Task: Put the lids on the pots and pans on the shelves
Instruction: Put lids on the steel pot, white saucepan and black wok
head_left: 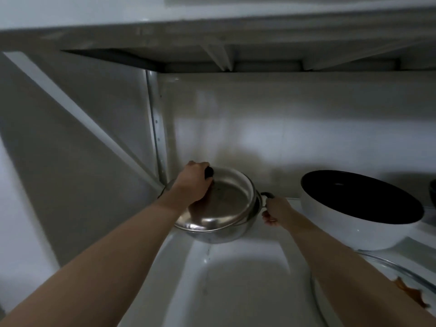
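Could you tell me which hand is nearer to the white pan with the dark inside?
Right. The right hand grips the steel pot's side handle, just left of the white pan; the left hand holds the lid's knob, farther left.

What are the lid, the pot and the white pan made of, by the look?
Lid: likely stainless steel, brushed and shiny, showing soft reflections; its knob looks like black plastic. Pot: same silvery metal, glossy wall. White pan: glossy white outside, matte black inside, probably coated metal or ceramic; cannot tell which.

Dim, soft, wide-angle-bent view; pale glare on back wall (271,128), deep shadow left.
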`<action>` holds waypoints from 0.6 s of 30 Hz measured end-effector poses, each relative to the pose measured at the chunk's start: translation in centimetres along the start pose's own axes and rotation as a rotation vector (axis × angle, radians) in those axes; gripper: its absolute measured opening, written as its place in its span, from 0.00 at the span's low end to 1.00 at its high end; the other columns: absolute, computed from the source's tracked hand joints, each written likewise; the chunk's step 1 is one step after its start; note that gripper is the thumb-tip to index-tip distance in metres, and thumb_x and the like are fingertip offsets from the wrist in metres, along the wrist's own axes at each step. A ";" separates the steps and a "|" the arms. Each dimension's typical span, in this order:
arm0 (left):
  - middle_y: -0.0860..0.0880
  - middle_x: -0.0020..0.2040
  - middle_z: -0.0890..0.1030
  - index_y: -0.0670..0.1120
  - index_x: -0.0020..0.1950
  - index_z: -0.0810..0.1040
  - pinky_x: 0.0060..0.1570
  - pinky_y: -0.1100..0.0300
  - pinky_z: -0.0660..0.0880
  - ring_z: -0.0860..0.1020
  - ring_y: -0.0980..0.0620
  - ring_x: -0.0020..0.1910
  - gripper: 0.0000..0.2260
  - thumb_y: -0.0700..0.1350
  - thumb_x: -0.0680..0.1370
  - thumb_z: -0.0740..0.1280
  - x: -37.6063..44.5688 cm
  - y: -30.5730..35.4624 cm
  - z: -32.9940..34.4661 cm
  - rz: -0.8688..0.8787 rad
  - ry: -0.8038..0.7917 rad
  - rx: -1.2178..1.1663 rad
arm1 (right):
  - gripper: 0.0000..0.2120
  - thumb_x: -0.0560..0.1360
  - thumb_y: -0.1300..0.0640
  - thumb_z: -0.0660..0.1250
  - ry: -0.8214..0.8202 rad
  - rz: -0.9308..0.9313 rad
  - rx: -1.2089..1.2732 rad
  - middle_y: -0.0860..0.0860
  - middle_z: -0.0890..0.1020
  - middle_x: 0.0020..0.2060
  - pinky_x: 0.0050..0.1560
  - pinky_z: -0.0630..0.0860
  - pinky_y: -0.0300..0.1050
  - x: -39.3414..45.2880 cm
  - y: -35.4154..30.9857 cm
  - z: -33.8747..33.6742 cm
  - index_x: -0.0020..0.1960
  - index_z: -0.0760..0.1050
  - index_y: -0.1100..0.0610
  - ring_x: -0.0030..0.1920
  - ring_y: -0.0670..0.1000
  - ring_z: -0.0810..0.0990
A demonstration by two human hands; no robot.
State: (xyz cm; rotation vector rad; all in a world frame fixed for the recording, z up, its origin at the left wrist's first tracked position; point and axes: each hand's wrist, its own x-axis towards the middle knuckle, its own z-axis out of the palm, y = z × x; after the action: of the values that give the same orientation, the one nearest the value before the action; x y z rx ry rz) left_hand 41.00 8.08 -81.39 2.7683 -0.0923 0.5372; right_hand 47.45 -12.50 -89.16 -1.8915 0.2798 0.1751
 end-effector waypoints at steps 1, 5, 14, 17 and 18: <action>0.36 0.58 0.73 0.40 0.63 0.72 0.54 0.53 0.72 0.74 0.37 0.55 0.15 0.45 0.78 0.62 0.3 -0.2 0.5 -0.015 -0.015 -0.001 | 0.23 0.80 0.63 0.46 -0.002 -0.004 -0.008 0.57 0.73 0.29 0.31 0.72 0.43 -0.1 0.0 0.0 0.69 0.67 0.49 0.28 0.52 0.71; 0.36 0.58 0.73 0.40 0.62 0.72 0.54 0.53 0.72 0.74 0.37 0.56 0.15 0.46 0.79 0.61 1.2 -0.8 2.2 -0.037 -0.052 -0.006 | 0.19 0.80 0.62 0.48 0.017 0.019 -0.005 0.57 0.73 0.29 0.31 0.71 0.43 -0.2 0.1 0.0 0.66 0.70 0.55 0.27 0.53 0.72; 0.36 0.59 0.73 0.40 0.64 0.72 0.57 0.50 0.71 0.73 0.37 0.57 0.16 0.46 0.79 0.59 2.1 -0.1 3.7 -0.023 -0.074 -0.012 | 0.09 0.80 0.60 0.49 0.018 0.062 -0.032 0.58 0.73 0.29 0.30 0.71 0.45 -0.4 0.0 0.0 0.51 0.68 0.60 0.27 0.53 0.71; 0.36 0.58 0.73 0.41 0.62 0.72 0.57 0.50 0.72 0.73 0.37 0.56 0.15 0.46 0.79 0.58 2.3 -0.1 3.9 -0.024 -0.081 -0.010 | 0.09 0.80 0.60 0.49 0.030 0.055 -0.043 0.57 0.73 0.28 0.30 0.71 0.44 -0.4 -0.1 0.1 0.51 0.68 0.58 0.26 0.53 0.71; 0.36 0.58 0.73 0.41 0.62 0.73 0.57 0.50 0.72 0.73 0.37 0.56 0.14 0.46 0.79 0.59 2.3 -0.1 4.0 -0.023 -0.078 -0.011 | 0.09 0.80 0.60 0.49 0.032 0.053 -0.048 0.57 0.73 0.28 0.30 0.71 0.44 -0.4 -0.1 0.1 0.51 0.68 0.58 0.26 0.52 0.72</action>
State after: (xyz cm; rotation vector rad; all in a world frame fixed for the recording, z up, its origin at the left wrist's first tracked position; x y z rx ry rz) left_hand 44.59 6.87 -84.07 2.7762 -0.0803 0.4213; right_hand 47.09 -12.32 -89.04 -1.9369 0.3502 0.1884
